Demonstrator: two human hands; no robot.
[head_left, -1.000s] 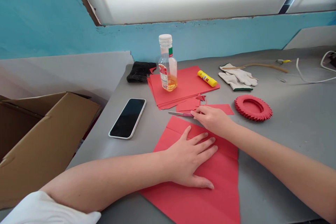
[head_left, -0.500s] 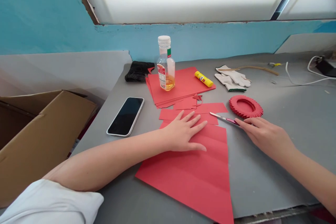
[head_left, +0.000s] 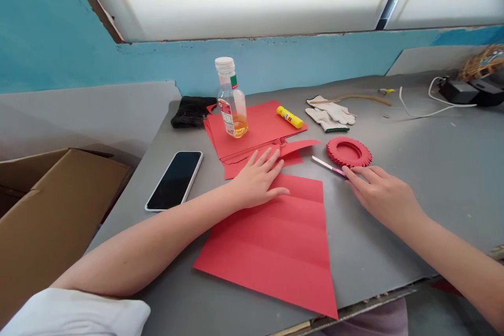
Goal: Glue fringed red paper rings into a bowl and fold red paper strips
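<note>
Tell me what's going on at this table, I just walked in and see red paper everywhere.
A person is working with red paper at a grey table. The left hand lies flat, fingers spread, at the far edge of a large creased red sheet, reaching onto cut red strips beyond it. The right hand rests on the table with its fingers on a small blade with a pink handle, beside a red folded-paper ring. A bottle and glue stick sit on a stack of red sheets.

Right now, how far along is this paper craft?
Done, by the look of it: a red paper ring lies finished, and the big red sheet is already creased into bands. In hand: the left hand lies on cut strips at the sheet's top edge, while the right hand rests on a small knife lying on the table. Left: the creased bands are uncut and the stack of red sheets is untouched.
</note>
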